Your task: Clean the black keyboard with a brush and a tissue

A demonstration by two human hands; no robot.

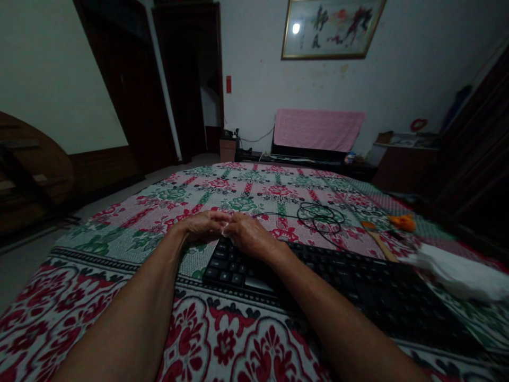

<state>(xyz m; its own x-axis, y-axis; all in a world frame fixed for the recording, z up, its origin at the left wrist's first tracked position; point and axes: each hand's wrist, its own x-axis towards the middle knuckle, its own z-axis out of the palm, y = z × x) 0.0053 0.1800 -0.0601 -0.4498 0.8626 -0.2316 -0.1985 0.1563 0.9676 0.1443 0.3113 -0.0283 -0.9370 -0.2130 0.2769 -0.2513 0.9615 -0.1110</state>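
A black keyboard (pixel 342 276) lies at a slant on the cloth, partly under my right forearm. My right hand (pixel 250 236) is closed over its far left corner, pinching a small white tissue (pixel 226 229). My left hand (pixel 204 223) meets it from the left, just beyond the keyboard's edge, with fingers bent in against the right hand's fingertips. What the left fingers hold, if anything, is hidden. A thin black cable (pixel 278 214) runs from behind my right hand to a loose coil (pixel 321 217) on the cloth.
A patterned red, green and white cloth (pixel 222 339) covers the table. To the right lie a flat wooden-handled brush (pixel 379 241), an orange item (pixel 402 222) and a white tissue pack (pixel 461 273). A pink towel (pixel 318 129) hangs by the far wall.
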